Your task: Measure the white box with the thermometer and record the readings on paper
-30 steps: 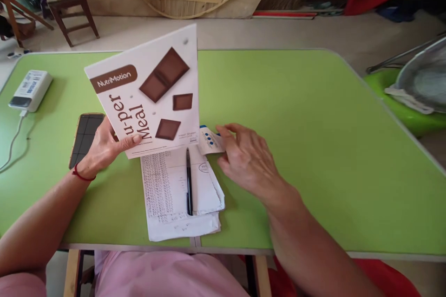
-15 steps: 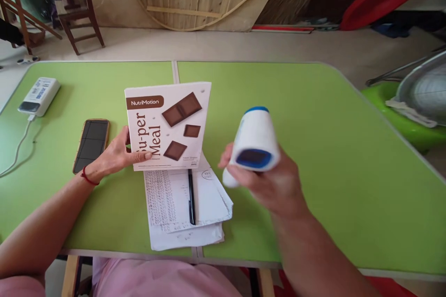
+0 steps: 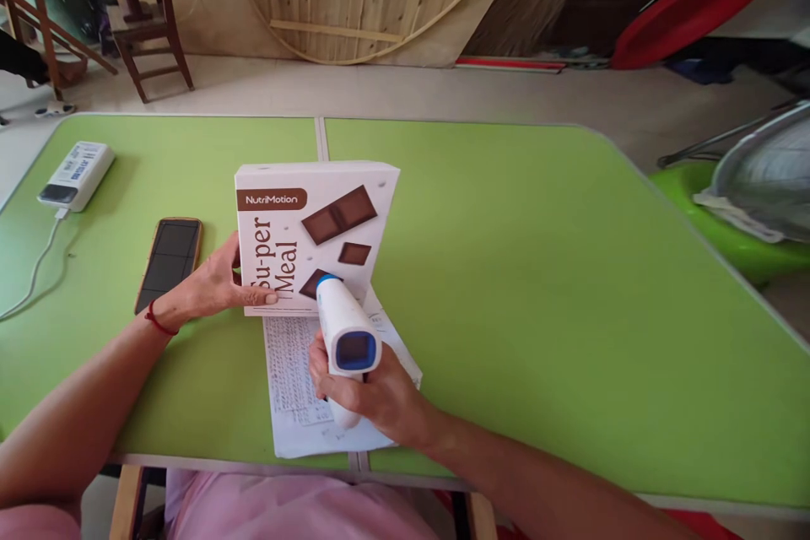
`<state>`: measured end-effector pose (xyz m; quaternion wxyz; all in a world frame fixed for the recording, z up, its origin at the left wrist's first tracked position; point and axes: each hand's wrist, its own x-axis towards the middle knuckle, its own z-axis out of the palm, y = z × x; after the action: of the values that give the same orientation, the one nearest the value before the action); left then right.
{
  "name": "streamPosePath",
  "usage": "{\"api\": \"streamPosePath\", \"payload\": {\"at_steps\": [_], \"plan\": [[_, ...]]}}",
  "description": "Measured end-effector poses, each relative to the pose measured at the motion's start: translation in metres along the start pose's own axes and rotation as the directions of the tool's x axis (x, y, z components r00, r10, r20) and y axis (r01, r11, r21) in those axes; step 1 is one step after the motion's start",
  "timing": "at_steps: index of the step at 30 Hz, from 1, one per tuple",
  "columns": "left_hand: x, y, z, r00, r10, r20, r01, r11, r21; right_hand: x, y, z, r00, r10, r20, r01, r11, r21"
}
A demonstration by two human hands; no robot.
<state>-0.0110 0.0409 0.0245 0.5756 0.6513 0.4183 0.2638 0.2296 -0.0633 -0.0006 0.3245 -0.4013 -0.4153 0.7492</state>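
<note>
My left hand (image 3: 231, 280) grips the lower left side of a white NutriMotion box (image 3: 335, 194) with chocolate pieces printed on it, thumb across the front. The box stands upright, tilted slightly back. In my right hand (image 3: 373, 392) is a white and blue infrared thermometer (image 3: 345, 316), held by its handle with its small dark screen facing me. Its blue front end is close to the lower front of the box; whether they touch I cannot tell. Beneath both lie handwritten papers (image 3: 291, 396), partly covered by the box and my right hand.
A dark phone (image 3: 170, 261) in an orange-edged case lies left of the box. Farther left sits a white power bank (image 3: 77, 177) with a cable. The green table (image 3: 569, 287) has a seam down its middle. Beyond it stand a wooden chair (image 3: 148, 25) and a person's foot (image 3: 69, 72).
My right hand has brought the thermometer left and down, from beside the box to in front of its lower part. The box has shifted slightly right, and the pen on the papers is now hidden.
</note>
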Motion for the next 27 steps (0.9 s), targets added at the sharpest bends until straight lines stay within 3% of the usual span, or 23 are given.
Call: {"api": "streamPosePath", "payload": {"at_steps": [9, 27], "plan": [[0.002, 0.000, -0.001, 1.000, 0.015, 0.021, -0.015, 1.000, 0.025, 0.006, -0.007, 0.002, 0.995, -0.031, 0.096, 0.026, 0.998, 0.056], [0.000, 0.002, -0.001, 1.000, 0.008, 0.007, -0.008, 0.996, 0.084, 0.004, -0.012, 0.004, 0.996, 0.028, 0.079, -0.031, 0.999, 0.040]]}}
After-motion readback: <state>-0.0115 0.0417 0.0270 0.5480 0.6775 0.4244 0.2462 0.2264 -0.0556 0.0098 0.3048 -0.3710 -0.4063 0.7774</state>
